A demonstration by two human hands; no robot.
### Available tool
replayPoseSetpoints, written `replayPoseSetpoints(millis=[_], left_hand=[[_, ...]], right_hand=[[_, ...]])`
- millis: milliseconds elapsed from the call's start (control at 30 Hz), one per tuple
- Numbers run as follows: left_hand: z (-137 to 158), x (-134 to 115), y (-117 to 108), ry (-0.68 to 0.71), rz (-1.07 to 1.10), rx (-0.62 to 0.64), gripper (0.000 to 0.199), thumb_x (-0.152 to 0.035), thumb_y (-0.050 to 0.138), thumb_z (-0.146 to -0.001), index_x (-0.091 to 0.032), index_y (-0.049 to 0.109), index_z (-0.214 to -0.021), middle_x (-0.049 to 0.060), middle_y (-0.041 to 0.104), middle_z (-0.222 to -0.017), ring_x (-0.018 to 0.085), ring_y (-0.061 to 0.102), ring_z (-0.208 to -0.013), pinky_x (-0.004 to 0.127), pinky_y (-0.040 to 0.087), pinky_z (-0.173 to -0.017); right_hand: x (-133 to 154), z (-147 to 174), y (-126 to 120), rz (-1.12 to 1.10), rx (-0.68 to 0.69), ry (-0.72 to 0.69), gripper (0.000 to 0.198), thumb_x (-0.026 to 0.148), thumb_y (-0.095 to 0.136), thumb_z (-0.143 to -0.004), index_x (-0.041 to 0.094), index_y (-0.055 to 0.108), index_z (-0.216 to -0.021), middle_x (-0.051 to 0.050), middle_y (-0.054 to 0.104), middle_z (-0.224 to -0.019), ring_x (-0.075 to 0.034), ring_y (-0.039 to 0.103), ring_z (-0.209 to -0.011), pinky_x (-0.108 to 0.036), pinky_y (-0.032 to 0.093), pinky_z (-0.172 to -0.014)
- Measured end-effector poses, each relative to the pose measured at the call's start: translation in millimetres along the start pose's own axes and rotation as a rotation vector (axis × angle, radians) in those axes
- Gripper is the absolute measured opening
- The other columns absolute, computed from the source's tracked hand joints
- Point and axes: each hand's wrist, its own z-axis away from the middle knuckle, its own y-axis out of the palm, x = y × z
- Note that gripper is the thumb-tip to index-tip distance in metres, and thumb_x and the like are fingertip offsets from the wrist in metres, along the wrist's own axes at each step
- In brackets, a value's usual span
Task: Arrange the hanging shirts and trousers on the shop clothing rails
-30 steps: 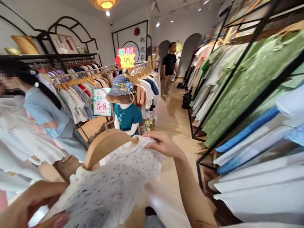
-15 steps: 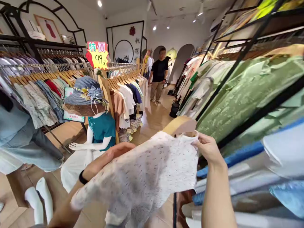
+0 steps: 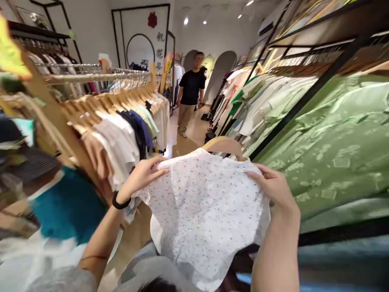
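A white blouse [image 3: 206, 211] with small dark flecks hangs spread out in front of me on a wooden hanger [image 3: 223, 145], whose curved top shows above the neckline. My left hand [image 3: 146, 172], with a black band at the wrist, pinches the blouse at its left shoulder, thumb on the near side. At the right shoulder, my right hand [image 3: 272, 182] grips the cloth between thumb and fingers. The parts of the fingers behind the fabric are hidden. The lower hem drops close to my body.
Clothes on wooden hangers [image 3: 118, 134] fill a rack at left. Green garments [image 3: 334, 150] hang on a black-framed rack close at right. A mannequin in a teal top [image 3: 68, 207] sits at lower left. A person in a black shirt [image 3: 191, 87] stands in the aisle ahead.
My left hand has come from beneath the sleeve side to grip the left shoulder. The blouse, slanted before, is now spread level and facing me. My view has swung and moved forward.
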Motion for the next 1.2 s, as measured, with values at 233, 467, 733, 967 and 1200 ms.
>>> replayPoseSetpoints(millis=[233,467,733,967,1200], left_hand=[[-275.2,74.0,85.7,0.222,-0.142,0.097,0.047,-0.054,0.053,-0.098,-0.017,0.06,-0.127,0.01,0.067,-0.12,0.028,0.065,-0.106,0.032,0.049,-0.085],[-501.1,136.4,210.6,0.265,-0.082,-0.006,0.043,-0.052,0.046,-0.102,-0.02,0.063,-0.125,0.008,0.068,-0.113,0.028,0.064,-0.101,0.04,0.05,-0.089],[-723.1,207.3,271.4,0.226,-0.028,-0.215,0.054,-0.052,0.045,-0.101,-0.022,0.043,-0.146,0.012,0.048,-0.147,0.033,0.046,-0.135,0.043,0.041,-0.112],[-922.5,263.8,271.3,0.349,0.237,-0.29,0.061,-0.064,0.043,-0.099,-0.023,0.039,-0.145,0.012,0.043,-0.15,0.025,0.042,-0.14,0.04,0.036,-0.116],[-1097.7,350.3,267.9,0.209,0.586,-0.217,0.052,-0.068,0.063,-0.085,-0.017,0.054,-0.094,0.005,0.068,-0.09,0.017,0.069,-0.087,0.027,0.057,-0.078]], right_hand=[[-24.8,-183.7,-13.3,0.212,-0.101,-0.09,0.046,0.054,0.078,-0.056,0.022,0.078,-0.089,-0.011,0.072,-0.105,-0.033,0.065,-0.102,-0.036,0.054,-0.079],[-94.2,-359.3,-21.7,0.53,-0.329,-0.193,0.057,0.079,0.059,-0.064,0.033,0.078,-0.091,-0.003,0.073,-0.097,-0.027,0.068,-0.075,-0.037,0.052,-0.072],[-139.9,-595.3,-2.5,0.668,-0.35,-0.333,0.082,0.087,0.036,-0.083,0.02,0.078,-0.104,-0.01,0.073,-0.092,-0.022,0.066,-0.066,-0.03,0.046,-0.06],[-192.8,-791.3,58.9,0.666,-0.297,-0.66,0.059,0.067,0.043,-0.097,0.018,0.076,-0.103,-0.005,0.073,-0.099,-0.02,0.07,-0.081,-0.025,0.043,-0.063],[-222.0,-975.9,128.9,0.577,-0.16,-0.62,0.058,0.065,0.044,-0.098,0.018,0.075,-0.108,-0.005,0.073,-0.099,-0.018,0.07,-0.078,-0.024,0.043,-0.062]])
